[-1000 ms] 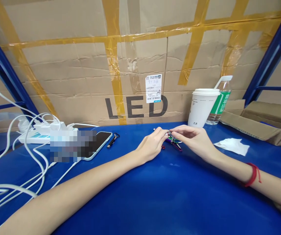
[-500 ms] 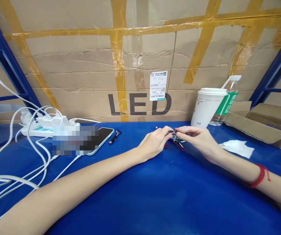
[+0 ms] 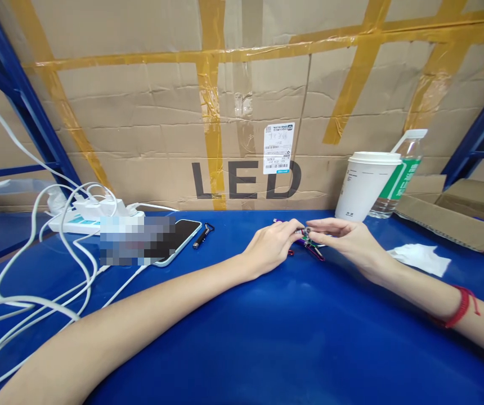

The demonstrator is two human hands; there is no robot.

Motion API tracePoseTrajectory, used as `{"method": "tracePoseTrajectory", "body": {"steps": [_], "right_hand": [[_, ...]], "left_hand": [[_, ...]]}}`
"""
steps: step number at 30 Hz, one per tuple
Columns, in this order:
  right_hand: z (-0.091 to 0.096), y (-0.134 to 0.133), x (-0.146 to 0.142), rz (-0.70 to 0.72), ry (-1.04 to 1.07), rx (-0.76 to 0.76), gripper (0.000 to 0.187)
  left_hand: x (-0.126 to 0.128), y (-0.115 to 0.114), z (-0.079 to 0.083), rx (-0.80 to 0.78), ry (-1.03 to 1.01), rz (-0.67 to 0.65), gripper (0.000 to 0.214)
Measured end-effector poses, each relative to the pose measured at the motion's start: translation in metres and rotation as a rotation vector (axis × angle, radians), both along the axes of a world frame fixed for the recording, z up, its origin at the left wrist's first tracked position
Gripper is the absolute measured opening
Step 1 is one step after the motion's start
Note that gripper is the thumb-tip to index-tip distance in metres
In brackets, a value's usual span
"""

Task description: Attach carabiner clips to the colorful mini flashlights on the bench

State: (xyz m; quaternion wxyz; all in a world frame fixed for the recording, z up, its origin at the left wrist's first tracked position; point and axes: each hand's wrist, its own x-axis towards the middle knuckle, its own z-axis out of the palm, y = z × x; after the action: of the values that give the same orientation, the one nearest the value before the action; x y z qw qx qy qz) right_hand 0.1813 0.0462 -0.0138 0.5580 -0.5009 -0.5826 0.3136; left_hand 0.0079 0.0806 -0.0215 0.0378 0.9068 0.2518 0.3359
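Near the back of the blue table, my left hand (image 3: 269,247) has its fingers closed on a small shiny metal tube (image 3: 304,231). From the other side, my right hand (image 3: 349,239) pinches the same tube's end between thumb and fingers. The fingers cover most of the tube, so its exact kind is unclear. Beneath and beside the fingertips lie several slim coloured pieces (image 3: 316,252), purple, green and red, partly hidden. A small black penlight (image 3: 200,237) with a clip rests left of my left hand, beside a phone (image 3: 180,241).
A white paper cup (image 3: 365,188) and a green-labelled bottle (image 3: 406,174) stand behind my right hand. A crumpled tissue (image 3: 421,257) and an open cardboard box (image 3: 448,225) are at right. White cables (image 3: 35,304) and a power strip (image 3: 73,222) occupy the left. A large taped carton (image 3: 140,129) walls the back.
The camera has turned slightly left, so everything appears shifted right. Both hands stay at the same spot over the coloured pieces, with only slight finger movement on the tube.
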Motion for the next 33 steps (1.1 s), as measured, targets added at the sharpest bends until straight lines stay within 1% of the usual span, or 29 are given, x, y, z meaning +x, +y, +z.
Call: {"method": "tracePoseTrajectory", "body": {"steps": [5,9,12,14,18,21,23,24,29,33], "right_hand": [[-0.0007,0.0002,0.0009,-0.034,0.005,-0.032,0.043],[-0.0023,0.0001,0.0017,-0.031,0.010,-0.056,0.043],[-0.0019,-0.0013,0.0013,0.004,0.028,-0.085,0.039],[-0.0010,-0.0025,0.0009,0.035,0.052,-0.111,0.036],[0.0005,-0.0043,0.0007,0.090,0.041,-0.179,0.035],[0.0001,-0.0042,0.0001,0.130,0.003,-0.179,0.036],[-0.0007,-0.0032,-0.0001,0.121,-0.041,-0.137,0.038],[-0.0011,-0.0023,0.0001,0.103,-0.072,-0.093,0.038],[-0.0002,0.0018,0.0058,0.019,-0.305,0.222,0.038],[0.0041,0.0000,0.0091,-0.029,-0.411,0.324,0.033]], "left_hand": [[0.0003,0.0010,-0.0011,-0.003,-0.004,-0.020,0.020],[0.0001,-0.0004,-0.0006,-0.041,-0.018,-0.036,0.022],[-0.0004,-0.0018,0.0010,-0.061,-0.035,-0.048,0.024],[-0.0007,-0.0013,0.0010,-0.041,-0.040,-0.062,0.024],[-0.0001,0.0027,-0.0029,0.007,-0.033,-0.099,0.024],[0.0010,0.0051,-0.0062,0.027,-0.042,-0.090,0.024],[0.0017,0.0050,-0.0067,0.016,-0.050,-0.072,0.024],[0.0019,0.0044,-0.0063,-0.002,-0.051,-0.064,0.025],[0.0023,0.0008,-0.0021,-0.105,-0.040,-0.045,0.026],[0.0022,0.0020,-0.0023,-0.104,-0.018,-0.005,0.026]]}}
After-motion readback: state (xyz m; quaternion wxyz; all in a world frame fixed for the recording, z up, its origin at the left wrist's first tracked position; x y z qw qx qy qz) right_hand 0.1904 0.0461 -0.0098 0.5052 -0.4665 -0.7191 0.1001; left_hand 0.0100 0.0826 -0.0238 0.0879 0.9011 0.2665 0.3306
